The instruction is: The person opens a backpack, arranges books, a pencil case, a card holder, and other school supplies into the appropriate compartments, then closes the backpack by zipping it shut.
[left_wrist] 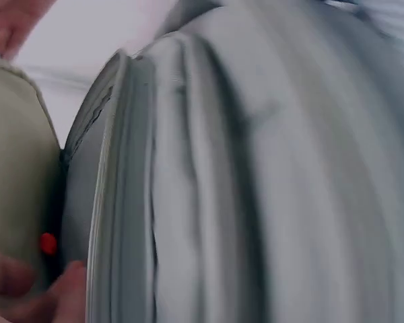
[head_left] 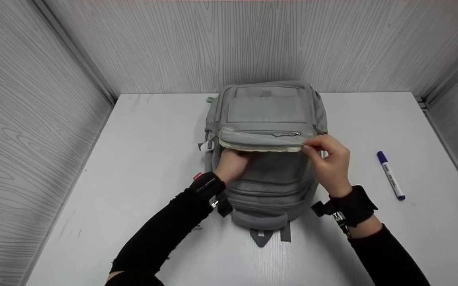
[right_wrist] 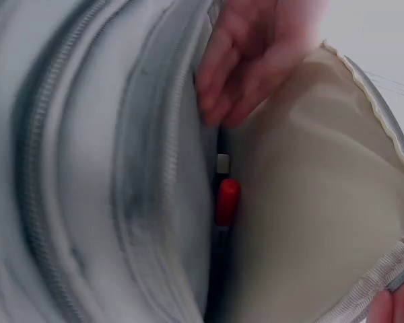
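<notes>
A grey backpack (head_left: 266,171) lies on the white table with its front pocket (right_wrist: 310,168) pulled open, showing a beige lining. My left hand (head_left: 233,165) reaches into this pocket. In the right wrist view, that left hand (right_wrist: 252,60) has loosely bent fingers and holds nothing. Below the fingertips, deep in the pocket, lies a red-capped thing (right_wrist: 227,202), also showing as a red spot (left_wrist: 48,243) in the left wrist view. My right hand (head_left: 330,159) pinches the pocket's edge (head_left: 266,148) at its right corner between thumb and fingers.
A whiteboard marker (head_left: 391,174) with blue ends lies on the table to the right of the backpack. Wood-grain panels (head_left: 253,47) stand behind and at both sides. The backpack's top handle (head_left: 260,221) points toward me.
</notes>
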Available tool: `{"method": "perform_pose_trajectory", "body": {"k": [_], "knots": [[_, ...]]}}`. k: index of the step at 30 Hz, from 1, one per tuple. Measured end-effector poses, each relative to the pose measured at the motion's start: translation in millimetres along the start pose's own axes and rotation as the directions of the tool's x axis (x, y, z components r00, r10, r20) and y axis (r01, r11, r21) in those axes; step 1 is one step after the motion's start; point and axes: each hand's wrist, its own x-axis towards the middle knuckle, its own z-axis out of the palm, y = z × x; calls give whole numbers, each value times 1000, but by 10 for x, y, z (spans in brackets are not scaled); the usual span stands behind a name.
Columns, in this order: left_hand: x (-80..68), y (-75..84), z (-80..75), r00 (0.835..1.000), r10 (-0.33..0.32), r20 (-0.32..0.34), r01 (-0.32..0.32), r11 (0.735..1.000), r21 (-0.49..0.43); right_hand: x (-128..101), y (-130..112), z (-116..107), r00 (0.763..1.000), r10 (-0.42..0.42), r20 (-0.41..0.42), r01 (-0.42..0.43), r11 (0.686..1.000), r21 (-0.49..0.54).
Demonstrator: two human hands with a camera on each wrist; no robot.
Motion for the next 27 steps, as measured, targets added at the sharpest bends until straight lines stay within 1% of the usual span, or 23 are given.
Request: {"method": "perform_pose_trajectory", "body": {"k": [1,2,3,5,7,8,9,10,11,12,14,16,18,21,22,23,25,27], "knots": [[-135,87,-122,999,26,37,-28,998,63,-22,4,-6,1000,1,4,-1,1000,-1],[-229,124,-230,995,58,83,-67,991,117,-46,7,-13,1000,3,7,-3,1000,-3],[-286,122,-322,988,92,125,-112,980,165,-74,8,-21,1000,6,9,-6,1000,-6],[-334,59,-491,965,167,203,-205,962,182,-134,9,-38,1000,10,14,-10,1000,-13],[-332,-21,-661,941,230,248,-281,939,196,-197,7,-55,1000,16,20,-15,1000,-18],[-316,-62,-749,935,249,252,-306,927,217,-229,7,-60,1000,17,21,-16,1000,-20],[-295,-103,-837,937,249,246,-310,917,252,-259,6,-62,1000,18,23,-18,1000,-20],[-263,-146,-920,943,243,226,-305,904,301,-288,4,-64,999,22,26,-21,1000,-20],[-219,-194,-998,954,227,195,-285,886,365,-315,1,-64,999,27,30,-27,999,-21],[-167,-249,-1067,966,210,153,-256,864,434,-342,-1,-63,999,30,35,-29,999,-19],[-3,-372,-1174,984,160,73,-173,817,549,-367,25,-51,999,30,37,-29,999,-17],[178,-510,-1231,994,113,9,-95,780,618,-396,47,-50,998,42,38,-41,999,-14],[348,-636,-1243,997,73,-28,-37,758,651,-432,74,-53,998,41,37,-41,999,-9],[563,-787,-1212,998,28,-52,15,730,683,-488,106,-63,998,51,42,-51,999,-4],[627,-821,-1196,998,22,-57,24,718,695,-505,115,-65,997,55,46,-55,998,-3],[690,-848,-1181,998,21,-60,28,701,713,-519,121,-66,997,56,48,-55,998,-4],[815,-890,-1152,998,31,-60,25,662,749,-541,129,-72,997,63,53,-63,998,-3],[947,-906,-1135,998,42,-53,14,630,776,-556,135,-75,996,69,60,-69,998,0]]}}
